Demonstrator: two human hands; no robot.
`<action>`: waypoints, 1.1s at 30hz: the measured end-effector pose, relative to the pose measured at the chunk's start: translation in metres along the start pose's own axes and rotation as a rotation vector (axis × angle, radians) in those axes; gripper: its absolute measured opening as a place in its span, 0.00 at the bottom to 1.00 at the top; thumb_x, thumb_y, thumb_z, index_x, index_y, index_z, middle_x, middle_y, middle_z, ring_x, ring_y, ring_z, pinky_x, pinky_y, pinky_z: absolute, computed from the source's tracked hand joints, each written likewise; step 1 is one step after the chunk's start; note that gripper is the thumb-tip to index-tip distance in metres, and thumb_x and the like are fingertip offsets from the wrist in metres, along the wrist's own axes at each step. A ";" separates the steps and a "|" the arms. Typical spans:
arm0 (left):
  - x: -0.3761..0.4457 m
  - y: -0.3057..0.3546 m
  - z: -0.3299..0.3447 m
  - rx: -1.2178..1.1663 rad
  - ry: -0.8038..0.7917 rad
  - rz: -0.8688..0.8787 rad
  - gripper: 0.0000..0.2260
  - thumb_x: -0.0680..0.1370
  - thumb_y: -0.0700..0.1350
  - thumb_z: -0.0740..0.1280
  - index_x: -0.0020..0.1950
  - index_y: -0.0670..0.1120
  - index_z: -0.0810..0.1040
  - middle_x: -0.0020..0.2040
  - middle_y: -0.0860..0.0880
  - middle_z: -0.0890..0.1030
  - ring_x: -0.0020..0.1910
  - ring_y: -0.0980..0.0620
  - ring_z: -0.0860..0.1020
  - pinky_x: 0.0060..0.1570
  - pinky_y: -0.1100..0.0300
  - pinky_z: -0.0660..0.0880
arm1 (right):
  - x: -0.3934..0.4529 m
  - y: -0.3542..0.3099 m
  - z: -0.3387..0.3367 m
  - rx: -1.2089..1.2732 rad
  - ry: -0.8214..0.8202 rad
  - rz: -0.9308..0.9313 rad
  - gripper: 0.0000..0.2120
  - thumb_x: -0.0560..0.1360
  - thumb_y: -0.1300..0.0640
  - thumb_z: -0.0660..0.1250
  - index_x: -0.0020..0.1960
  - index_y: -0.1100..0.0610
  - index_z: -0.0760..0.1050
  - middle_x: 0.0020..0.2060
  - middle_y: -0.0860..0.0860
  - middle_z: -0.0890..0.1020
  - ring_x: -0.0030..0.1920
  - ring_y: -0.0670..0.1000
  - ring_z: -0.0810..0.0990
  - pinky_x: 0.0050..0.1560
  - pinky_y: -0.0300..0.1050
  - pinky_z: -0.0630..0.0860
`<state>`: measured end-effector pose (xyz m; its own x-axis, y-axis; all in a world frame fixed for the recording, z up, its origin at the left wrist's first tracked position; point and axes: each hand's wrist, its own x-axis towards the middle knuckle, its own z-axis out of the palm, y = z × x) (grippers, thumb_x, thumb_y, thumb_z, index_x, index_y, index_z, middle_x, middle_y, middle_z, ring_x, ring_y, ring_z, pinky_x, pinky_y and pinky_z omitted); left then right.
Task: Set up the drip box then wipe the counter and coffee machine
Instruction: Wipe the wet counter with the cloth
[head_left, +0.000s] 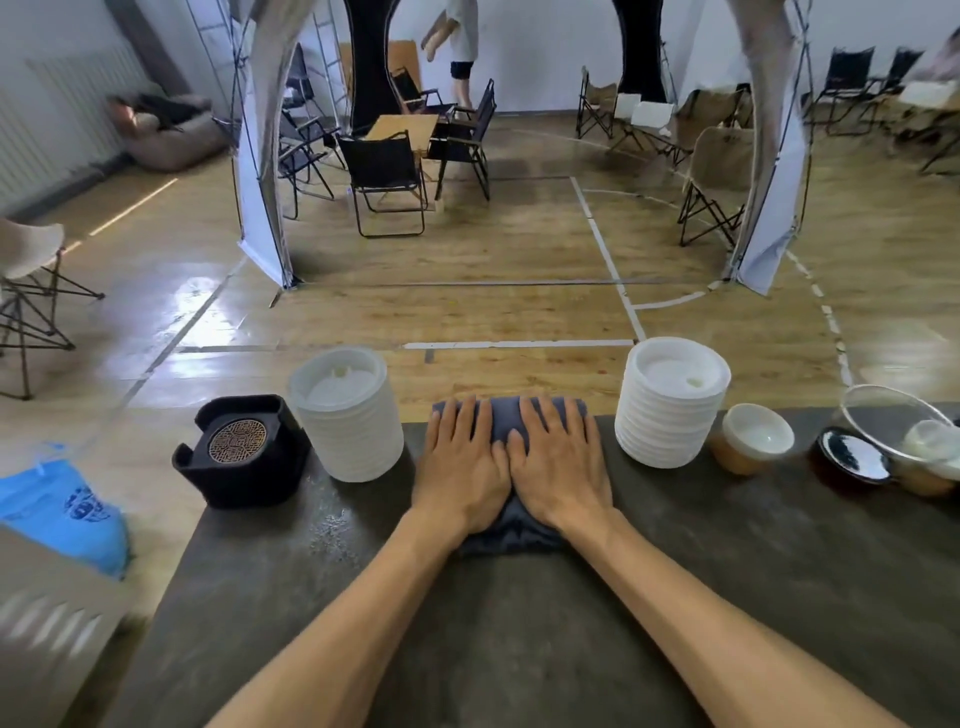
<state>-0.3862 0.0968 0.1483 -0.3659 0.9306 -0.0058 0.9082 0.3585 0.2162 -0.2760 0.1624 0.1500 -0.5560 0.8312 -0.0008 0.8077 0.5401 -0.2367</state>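
A folded dark blue cloth lies on the dark grey counter near its far edge. My left hand and my right hand press flat on the cloth side by side, fingers straight and pointing away from me. Most of the cloth is hidden under the two hands. No coffee machine is in view.
A black coaster holder with a patterned round coaster stands at the counter's left corner. Two stacks of white lids flank the cloth. Small cups, a black dish and a glass vessel sit at the right. Chairs and a person stand beyond.
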 end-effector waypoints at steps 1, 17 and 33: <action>0.003 0.000 0.001 0.008 0.005 -0.011 0.27 0.83 0.52 0.45 0.81 0.44 0.48 0.81 0.45 0.47 0.80 0.48 0.43 0.78 0.50 0.41 | 0.003 -0.001 -0.001 -0.003 0.001 0.009 0.29 0.81 0.43 0.44 0.80 0.52 0.52 0.80 0.52 0.53 0.79 0.57 0.46 0.78 0.57 0.44; -0.123 0.018 0.008 0.031 0.016 0.151 0.32 0.77 0.55 0.36 0.81 0.46 0.46 0.81 0.46 0.46 0.80 0.50 0.44 0.78 0.51 0.42 | -0.126 0.007 -0.003 0.084 0.016 -0.115 0.32 0.79 0.44 0.41 0.80 0.54 0.48 0.80 0.51 0.50 0.80 0.50 0.44 0.79 0.50 0.43; -0.184 0.103 0.038 -0.033 0.090 0.273 0.26 0.77 0.52 0.57 0.73 0.41 0.71 0.73 0.42 0.71 0.73 0.44 0.68 0.72 0.47 0.57 | -0.218 0.097 -0.014 0.046 -0.017 -0.005 0.35 0.74 0.34 0.35 0.79 0.45 0.42 0.79 0.42 0.43 0.77 0.41 0.36 0.76 0.42 0.37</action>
<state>-0.2173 -0.0345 0.1348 -0.1267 0.9815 0.1434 0.9689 0.0915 0.2299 -0.0742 0.0355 0.1406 -0.5632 0.8261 -0.0157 0.7955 0.5370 -0.2808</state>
